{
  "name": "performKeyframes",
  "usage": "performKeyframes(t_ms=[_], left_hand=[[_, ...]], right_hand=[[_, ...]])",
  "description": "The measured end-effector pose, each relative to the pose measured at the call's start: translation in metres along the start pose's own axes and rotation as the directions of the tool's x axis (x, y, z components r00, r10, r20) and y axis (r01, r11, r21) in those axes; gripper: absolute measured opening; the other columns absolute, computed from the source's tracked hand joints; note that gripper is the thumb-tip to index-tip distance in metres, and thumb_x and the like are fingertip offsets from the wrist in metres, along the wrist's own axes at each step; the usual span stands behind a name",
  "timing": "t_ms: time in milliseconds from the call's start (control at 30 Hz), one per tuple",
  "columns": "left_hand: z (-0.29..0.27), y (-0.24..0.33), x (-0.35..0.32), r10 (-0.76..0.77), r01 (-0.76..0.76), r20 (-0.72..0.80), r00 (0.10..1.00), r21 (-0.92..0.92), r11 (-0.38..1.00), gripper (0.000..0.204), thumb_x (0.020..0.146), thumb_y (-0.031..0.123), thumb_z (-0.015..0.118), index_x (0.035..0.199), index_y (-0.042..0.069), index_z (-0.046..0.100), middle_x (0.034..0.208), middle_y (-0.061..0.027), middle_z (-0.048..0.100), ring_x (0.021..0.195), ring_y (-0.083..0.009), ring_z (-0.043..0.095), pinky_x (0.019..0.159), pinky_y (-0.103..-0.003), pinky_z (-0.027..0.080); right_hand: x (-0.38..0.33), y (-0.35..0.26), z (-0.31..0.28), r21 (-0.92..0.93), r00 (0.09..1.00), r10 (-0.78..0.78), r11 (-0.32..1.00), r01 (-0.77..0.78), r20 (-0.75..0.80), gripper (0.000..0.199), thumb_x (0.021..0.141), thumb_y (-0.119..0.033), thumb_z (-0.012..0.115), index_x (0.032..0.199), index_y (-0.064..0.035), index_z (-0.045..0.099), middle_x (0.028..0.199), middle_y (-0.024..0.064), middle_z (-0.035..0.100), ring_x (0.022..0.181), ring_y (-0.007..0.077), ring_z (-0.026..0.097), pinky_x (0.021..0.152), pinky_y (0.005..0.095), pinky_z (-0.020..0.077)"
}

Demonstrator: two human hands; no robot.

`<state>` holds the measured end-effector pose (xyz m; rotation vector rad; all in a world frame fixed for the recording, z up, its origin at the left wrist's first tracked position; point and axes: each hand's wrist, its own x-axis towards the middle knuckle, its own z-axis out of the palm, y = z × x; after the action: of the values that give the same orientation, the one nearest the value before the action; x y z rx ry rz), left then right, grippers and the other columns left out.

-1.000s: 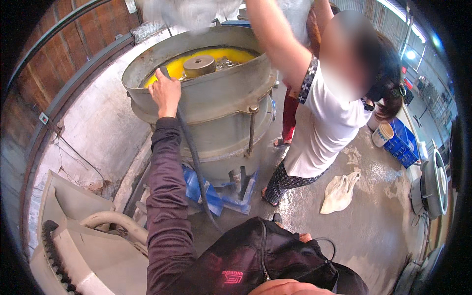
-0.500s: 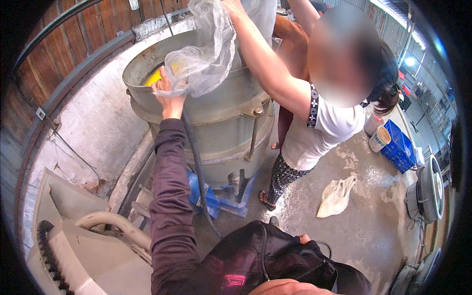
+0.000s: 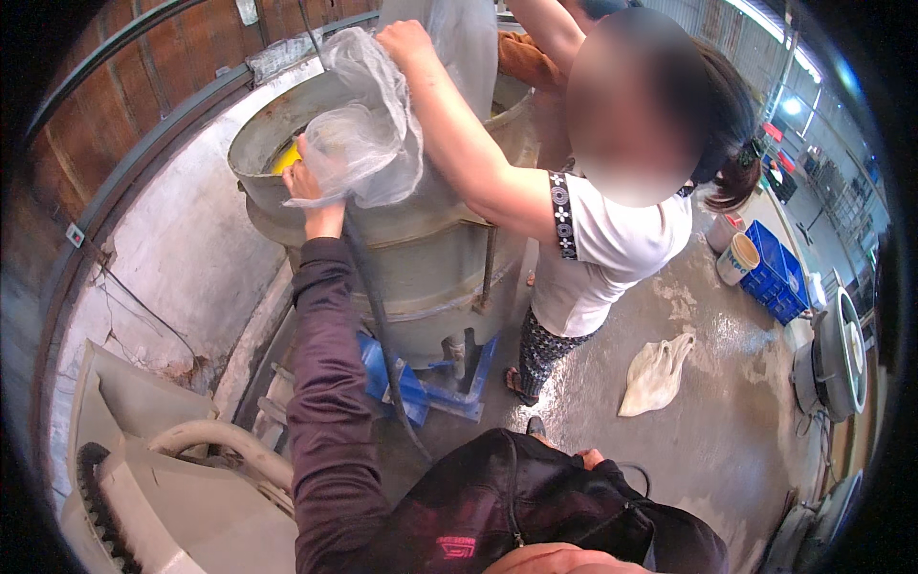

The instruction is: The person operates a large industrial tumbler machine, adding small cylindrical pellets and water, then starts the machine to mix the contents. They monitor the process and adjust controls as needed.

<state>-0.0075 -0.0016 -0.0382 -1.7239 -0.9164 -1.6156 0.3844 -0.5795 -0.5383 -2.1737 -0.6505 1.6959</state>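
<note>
Translucent sheet (image 3: 368,143) lowered across the yellow-lined tub (image 3: 277,206)
Higher a second ago, it now partly hides the left hand (image 3: 308,184) at the tub; grip there and on the right hand (image 3: 591,458) cannot be told.

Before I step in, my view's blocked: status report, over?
Left hand at rim of grey round metal tub, seemingly gripping black flexible hose. Right hand partly hidden, grip unclear. Translucent crumpled sheet, held by co-worker's hand, overlaps left hand.
</note>
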Motion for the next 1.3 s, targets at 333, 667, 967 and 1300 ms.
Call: performKeyframes(t_ms=[333, 667, 967, 1300], left_hand=[[-0.004, 0.0, 0.002, 0.012, -0.012, 0.065, 0.998, 0.008, 1.0, 0.07, 0.081, 0.029, 0.066, 0.135, -0.004, 0.037, 0.093, -0.0235, 0.063, 0.088, -0.0377, 0.06, 0.089, -0.047, 0.038], [-0.004, 0.027, 0.04, -0.387, 0.321, 0.306, 0.87, 0.246, 0.915, 0.063, 0.08, 0.02, 0.063, 0.136, 0.0, 0.042, 0.079, -0.0214, 0.067, 0.081, -0.0367, 0.065, 0.091, -0.045, 0.04], [-0.006, 0.029, 0.041, -0.359, 0.292, 0.279, 0.891, 0.254, 0.922, 0.062, 0.08, 0.018, 0.064, 0.135, -0.002, 0.043, 0.078, -0.0222, 0.067, 0.081, -0.0352, 0.065, 0.092, -0.044, 0.04], [-0.008, 0.032, 0.044, -0.398, 0.326, 0.321, 0.86, 0.257, 0.91, 0.063, 0.079, 0.018, 0.065, 0.134, -0.003, 0.043, 0.076, -0.0215, 0.066, 0.079, -0.0347, 0.065, 0.09, -0.042, 0.041]], right_hand=[[0.026, 0.026, 0.0, -0.12, 0.975, -0.185, 0.973, 0.2, 0.122, 0.031, 0.089, -0.002, 0.051, 0.119, -0.0022, 0.059, 0.086, 0.0186, 0.071, 0.069, 0.0308, 0.069, 0.053, 0.0447, 0.0538], [0.008, 0.011, 0.006, -0.091, 0.992, -0.117, 0.988, 0.122, 0.054, 0.029, 0.088, -0.002, 0.053, 0.117, -0.0018, 0.059, 0.088, 0.0233, 0.069, 0.07, 0.0376, 0.068, 0.055, 0.0501, 0.0536], [-0.006, 0.002, -0.002, -0.058, 0.993, -0.092, 0.994, 0.096, 0.078, 0.031, 0.09, -0.004, 0.049, 0.119, 0.0, 0.057, 0.088, 0.0288, 0.066, 0.069, 0.0421, 0.065, 0.056, 0.0528, 0.0518], [-0.021, -0.008, -0.005, -0.026, 0.993, -0.082, 0.996, 0.085, 0.089, 0.033, 0.091, -0.006, 0.044, 0.121, 0.002, 0.054, 0.089, 0.0348, 0.063, 0.069, 0.0472, 0.063, 0.056, 0.0557, 0.0498]])
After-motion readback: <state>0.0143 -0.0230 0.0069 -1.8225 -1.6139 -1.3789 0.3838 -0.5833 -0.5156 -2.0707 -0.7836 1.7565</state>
